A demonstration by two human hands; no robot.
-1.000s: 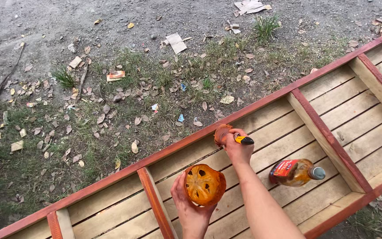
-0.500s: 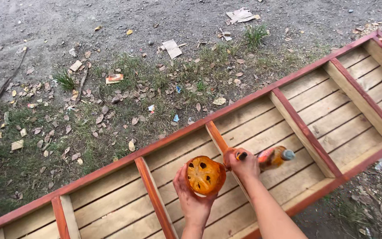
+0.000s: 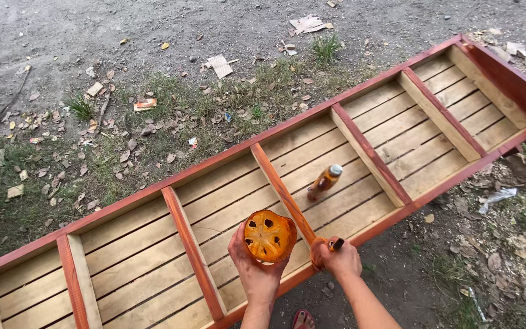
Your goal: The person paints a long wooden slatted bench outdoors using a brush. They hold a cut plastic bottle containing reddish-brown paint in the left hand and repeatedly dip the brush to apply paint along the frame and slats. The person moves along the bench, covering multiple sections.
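Observation:
My left hand (image 3: 255,271) holds up an orange cup-shaped container (image 3: 269,236), stained inside and cut open at the top. My right hand (image 3: 340,260) grips a small brush (image 3: 326,246) with a stained head and a dark handle tip. The brush rests on the near end of a red-brown crossbar (image 3: 280,187) of a long wooden slatted frame (image 3: 214,162) lying on the ground. The frame's rim and crossbars are red-brown; the slats are bare pale wood. A small bottle of brown liquid (image 3: 325,181) lies on the slats just right of that crossbar.
Beyond the frame are patchy grass (image 3: 171,116), dry leaves, scraps of paper (image 3: 219,64) and bare grey dirt. On the near side lies dirt with litter (image 3: 499,196). A red sandal toe (image 3: 303,318) shows at the bottom edge.
My right hand has slid the brush down the crossbar from its far end to its near end. The left hand with the container stayed close beside it.

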